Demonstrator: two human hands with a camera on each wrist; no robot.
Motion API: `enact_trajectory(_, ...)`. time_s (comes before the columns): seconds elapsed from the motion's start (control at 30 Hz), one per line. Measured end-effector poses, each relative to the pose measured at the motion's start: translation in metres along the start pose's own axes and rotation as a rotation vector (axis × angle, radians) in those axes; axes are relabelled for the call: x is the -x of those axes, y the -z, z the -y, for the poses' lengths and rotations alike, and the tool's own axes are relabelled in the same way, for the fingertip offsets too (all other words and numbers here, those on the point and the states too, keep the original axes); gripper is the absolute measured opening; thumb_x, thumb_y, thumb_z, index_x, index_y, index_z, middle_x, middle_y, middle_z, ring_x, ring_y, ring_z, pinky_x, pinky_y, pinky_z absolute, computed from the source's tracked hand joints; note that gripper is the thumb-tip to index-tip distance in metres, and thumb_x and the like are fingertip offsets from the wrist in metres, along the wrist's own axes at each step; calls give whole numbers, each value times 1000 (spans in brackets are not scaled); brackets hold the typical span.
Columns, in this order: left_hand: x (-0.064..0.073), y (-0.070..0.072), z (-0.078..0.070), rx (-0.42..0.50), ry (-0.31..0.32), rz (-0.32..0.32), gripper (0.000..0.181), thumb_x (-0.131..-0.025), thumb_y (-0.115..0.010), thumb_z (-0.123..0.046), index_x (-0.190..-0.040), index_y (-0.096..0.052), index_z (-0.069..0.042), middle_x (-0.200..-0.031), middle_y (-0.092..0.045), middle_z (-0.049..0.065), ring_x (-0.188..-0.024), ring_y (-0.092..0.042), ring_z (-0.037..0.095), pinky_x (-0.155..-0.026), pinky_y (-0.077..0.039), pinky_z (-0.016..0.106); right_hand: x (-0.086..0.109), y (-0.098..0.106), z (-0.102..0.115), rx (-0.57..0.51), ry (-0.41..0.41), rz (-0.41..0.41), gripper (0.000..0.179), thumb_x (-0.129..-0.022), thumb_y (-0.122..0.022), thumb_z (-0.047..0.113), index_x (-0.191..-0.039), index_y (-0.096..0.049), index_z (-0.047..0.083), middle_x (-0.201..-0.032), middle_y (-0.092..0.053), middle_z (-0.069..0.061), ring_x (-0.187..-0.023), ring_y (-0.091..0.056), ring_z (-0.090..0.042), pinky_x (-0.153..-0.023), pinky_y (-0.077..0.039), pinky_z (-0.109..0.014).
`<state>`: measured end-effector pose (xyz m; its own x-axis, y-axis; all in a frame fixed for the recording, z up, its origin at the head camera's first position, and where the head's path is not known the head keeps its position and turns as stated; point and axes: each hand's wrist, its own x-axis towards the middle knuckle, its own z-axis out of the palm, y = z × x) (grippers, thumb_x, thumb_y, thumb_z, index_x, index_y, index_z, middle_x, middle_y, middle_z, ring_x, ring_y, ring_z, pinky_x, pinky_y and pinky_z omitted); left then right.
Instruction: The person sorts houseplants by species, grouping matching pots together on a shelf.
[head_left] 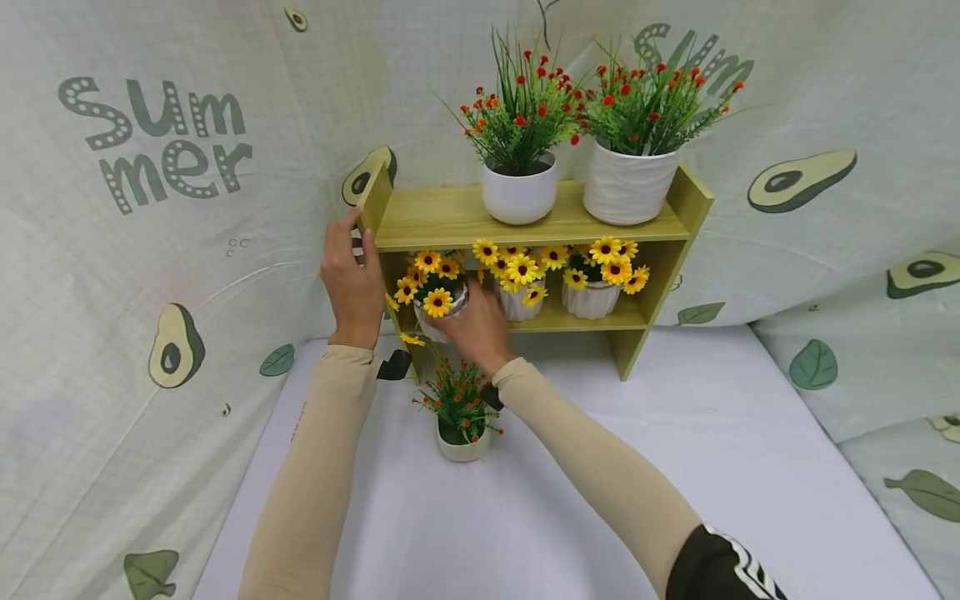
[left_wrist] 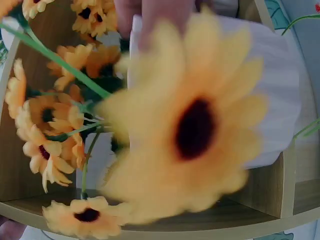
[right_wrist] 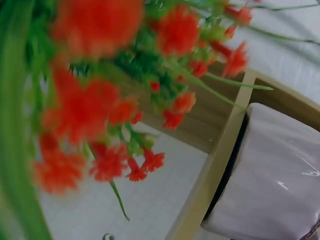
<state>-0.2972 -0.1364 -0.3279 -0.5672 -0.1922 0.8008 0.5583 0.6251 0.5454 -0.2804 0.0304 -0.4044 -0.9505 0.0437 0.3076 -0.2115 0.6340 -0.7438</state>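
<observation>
In the head view, my right hand (head_left: 480,325) grips the leftmost white pot (head_left: 433,327) of yellow flowers (head_left: 438,302) on the lower level of a wooden shelf (head_left: 435,215). Its fingers wrap the pot's right side; the far fingers are hidden. My left hand (head_left: 354,287) holds the shelf's left side panel near the top, thumb toward the front edge. The left wrist view shows the pot (left_wrist: 280,95) tilted, behind a large blurred yellow flower (left_wrist: 195,130). From the right wrist, the white pot (right_wrist: 270,175) appears beside the shelf board.
Two more yellow-flowered pots, a middle one (head_left: 521,304) and a right one (head_left: 592,300), share the lower level. Red-flowered plants in a smooth pot (head_left: 519,196) and a ribbed pot (head_left: 630,183) stand on top. A small red-flowered pot (head_left: 463,450) sits in front, below my right wrist.
</observation>
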Motion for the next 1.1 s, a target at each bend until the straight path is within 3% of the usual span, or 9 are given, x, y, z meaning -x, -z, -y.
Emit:
enact_trajectory(0.1,0,0,-1,-2,-1,-2,32,-111,-55,-13,-139,-62,3,-128,-65,23,-114,-67,35,-84,-62,47,-4,-2,0,40,15,-2,93,-85,-86,54,-153,-48,2,-138,-66,-22,-116,-68,-40,-95,-58,-54)
enact_trajectory(0.27,-1,0,-1,-4,-6,-2,32,-111,-54,-12,-139,-62,3,-128,-65,23,-114,-67,35,-84,-62,46,-8,-3,0,152,76,-3,82,-87,-83,56,-140,-57,0,-117,-72,-19,-99,-72,-36,-83,-61,-51)
enact_trajectory(0.53,0,0,-1,-4,-2,-4,32,-111,-54,-12,-139,-62,3,-127,-65,24,-108,-68,37,-83,-62,47,-15,-8,0,342,153,-38,78,-88,-75,67,-131,-62,3,-106,-72,-13,-97,-71,-31,-81,-61,-46)
enact_trajectory(0.63,0,0,-1,-2,2,-4,32,-111,-54,-13,-139,-63,2,-126,-65,24,-105,-68,38,-82,-62,47,-18,-10,0,380,161,-57,78,-88,-73,70,-127,-62,4,-100,-72,-11,-93,-71,-30,-85,-59,-47)
enact_trajectory(0.73,0,-1,-1,2,3,-3,32,-111,-54,-13,-138,-63,2,-127,-66,24,-105,-68,38,-82,-62,47,-20,-11,1,414,157,-75,85,-88,-70,73,-133,-61,2,-104,-73,-12,-98,-71,-31,-93,-58,-48)
enact_trajectory(0.87,1,-1,-1,0,0,-2,32,-111,-54,-13,-138,-62,3,-127,-66,24,-103,-68,38,-82,-62,47,-18,-11,0,400,162,-85,95,-89,-71,70,-146,-52,-3,-119,-71,-19,-109,-70,-34,-97,-58,-49)
enact_trajectory(1.1,0,-1,-1,-3,-3,-9,32,-111,-54,-13,-138,-63,3,-127,-66,24,-102,-68,39,-81,-61,47,4,-3,-7,234,151,4,81,-98,-73,51,-152,-43,-1,-137,-60,-19,-126,-61,-35,-105,-53,-49)
